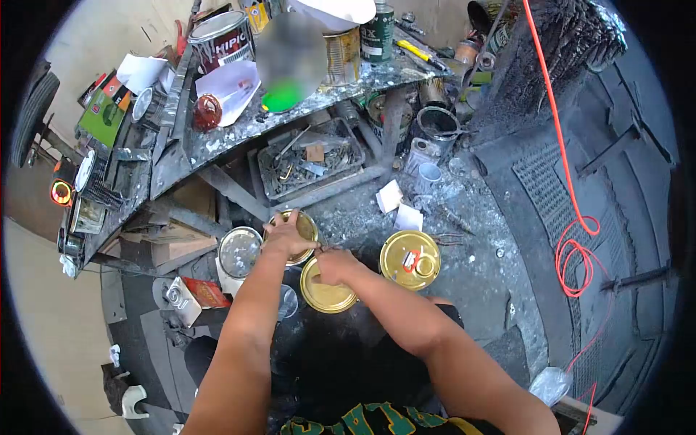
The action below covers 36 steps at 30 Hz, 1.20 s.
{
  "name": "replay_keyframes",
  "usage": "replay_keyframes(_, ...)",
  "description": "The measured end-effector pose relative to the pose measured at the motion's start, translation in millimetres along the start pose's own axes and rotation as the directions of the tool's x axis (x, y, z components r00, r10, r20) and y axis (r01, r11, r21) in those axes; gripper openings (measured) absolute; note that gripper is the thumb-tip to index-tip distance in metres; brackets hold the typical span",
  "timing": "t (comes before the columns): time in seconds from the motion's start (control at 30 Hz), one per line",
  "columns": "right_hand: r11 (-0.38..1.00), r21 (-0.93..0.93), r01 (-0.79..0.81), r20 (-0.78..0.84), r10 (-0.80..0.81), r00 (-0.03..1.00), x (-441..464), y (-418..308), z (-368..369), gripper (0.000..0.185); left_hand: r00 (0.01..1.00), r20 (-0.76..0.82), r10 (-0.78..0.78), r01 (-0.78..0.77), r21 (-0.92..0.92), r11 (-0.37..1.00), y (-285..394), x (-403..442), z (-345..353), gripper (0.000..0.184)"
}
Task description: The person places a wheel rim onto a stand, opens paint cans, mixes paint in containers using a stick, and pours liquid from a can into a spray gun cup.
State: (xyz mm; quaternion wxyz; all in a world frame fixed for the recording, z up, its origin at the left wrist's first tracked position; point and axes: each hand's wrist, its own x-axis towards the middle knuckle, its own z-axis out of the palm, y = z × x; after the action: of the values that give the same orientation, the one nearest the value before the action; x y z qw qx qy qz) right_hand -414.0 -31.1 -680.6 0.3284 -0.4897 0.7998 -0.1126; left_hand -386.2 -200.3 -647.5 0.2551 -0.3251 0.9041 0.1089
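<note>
My left hand (288,238) lies with its fingers spread over the lid of a round gold paint can (310,223), pressing on its top. Close by on the right, my right hand (338,265) is closed in a fist at that can's rim; whatever it grips is hidden by the fingers. Below the right hand is a second gold can or lid (328,296), partly covered by the hand. A third gold can (391,270) with an orange and white label stands to the right. Left of my left hand sits a tin with a greyish top (239,254).
A paint-spattered bench (239,148) with cans and papers spans the front. Beneath it sits a tray of scraps (312,163). A clear plastic cup (428,176) and white papers (391,196) lie on the floor. A red hose (562,138) hangs at right. A red-and-silver rectangular tin (190,301) is at left.
</note>
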Motion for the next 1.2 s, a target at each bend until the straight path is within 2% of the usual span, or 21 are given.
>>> replay_keyframes(0.1, 1.000, 0.009, -0.018, -0.011, 0.018, 1.000, 0, -2, 0, 0.091, 1.000, -0.003, -0.004, 0.004, 0.017, 1.000, 0, 5, 2, 0.133)
replay_keyframes(0.13, 1.000, 0.007, -0.023, -0.014, 0.023, 1.000, -1, -3, -1, 0.090, 0.998, 0.039, -0.055, 0.058, -0.069, 0.996, 1, 4, 1, 0.126)
replay_keyframes(0.27, 0.999, -0.006, -0.050, -0.047, 0.050, 0.998, -4, -7, -6, 0.082, 0.999, 0.026, -0.040, 0.043, -0.110, 0.993, 1, -2, -1, 0.125)
replay_keyframes(0.33, 0.999, 0.038, -0.006, -0.017, 0.007, 1.000, -4, -9, -13, 0.075, 0.999, -0.006, -0.032, 0.031, -0.138, 0.990, -3, -3, 5, 0.123)
replay_keyframes(0.37, 0.999, 0.031, -0.021, -0.107, 0.024, 0.994, -5, -11, -8, 0.071, 0.999, -0.025, -0.024, 0.020, -0.152, 0.988, -6, 0, 7, 0.123)
replay_keyframes(0.4, 1.000, 0.004, -0.024, -0.042, 0.024, 0.999, -1, -10, -9, 0.077, 0.999, -0.030, -0.022, 0.017, -0.144, 0.989, -7, 0, 7, 0.124)
replay_keyframes(0.5, 1.000, -0.016, -0.011, -0.094, 0.010, 0.995, 6, -3, 4, 0.086, 0.999, -0.033, 0.000, -0.004, -0.124, 0.992, -6, -8, -2, 0.125)
replay_keyframes(0.53, 1.000, -0.016, -0.004, -0.046, 0.003, 0.999, 12, 1, 7, 0.092, 1.000, -0.025, 0.000, -0.003, -0.126, 0.992, -5, -13, -7, 0.125)
replay_keyframes(0.83, 0.999, -0.042, -0.016, -0.034, 0.014, 0.999, 15, 0, 11, 0.092, 0.999, -0.033, -0.012, 0.009, -0.102, 0.995, -6, -10, -6, 0.125)
replay_keyframes(0.93, 0.997, -0.052, -0.048, -0.047, 0.045, 0.998, 11, -2, 5, 0.075, 0.999, -0.040, -0.020, 0.015, -0.100, 0.995, -8, -11, 1, 0.128)
replay_keyframes(1.03, 0.998, 0.056, -0.027, -0.066, 0.031, 0.997, 17, 13, -6, 0.048, 0.999, 0.028, 0.026, -0.024, -0.078, 0.997, -18, -3, 0, 0.133)
replay_keyframes(1.13, 0.986, 0.165, -0.036, -0.298, 0.085, 0.951, 27, 29, -43, 0.026, 0.986, 0.075, 0.150, -0.154, 0.051, 0.987, -31, 0, 1, 0.138)
replay_keyframes(1.17, 0.978, 0.202, 0.059, -0.548, 0.063, 0.834, 31, 33, -56, 0.018, 0.986, 0.078, 0.146, -0.148, 0.025, 0.989, -33, -1, 1, 0.138)
replay_keyframes(1.2, 0.968, 0.182, 0.174, -0.726, 0.013, 0.687, 43, 38, -71, 0.016, 0.987, 0.081, 0.140, -0.141, 0.003, 0.990, -29, -7, -6, 0.139)
